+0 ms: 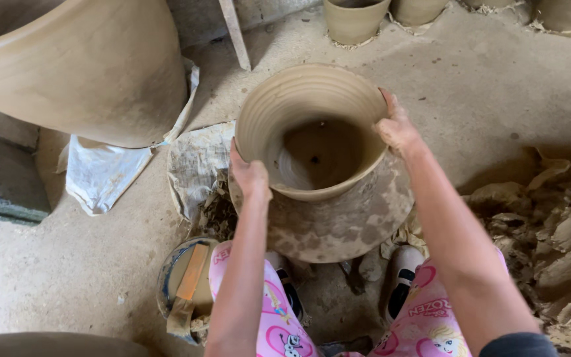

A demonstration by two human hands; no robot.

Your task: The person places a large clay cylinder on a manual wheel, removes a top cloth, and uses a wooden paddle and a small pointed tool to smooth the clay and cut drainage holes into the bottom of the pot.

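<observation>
Head view shows both clay-smeared hands holding a wet clay pot (318,165) on the floor between the feet, the left hand (249,175) and the right hand (396,129) each with fingers curled over the flared rim. Uneven pressure could warp that soft rim, I'd guess.

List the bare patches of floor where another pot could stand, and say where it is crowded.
Bare floor lies between the clay pot and the far pots, and lower left beside the grey block. Crowded: clay scraps on the right, and sacking by the left hand.
</observation>
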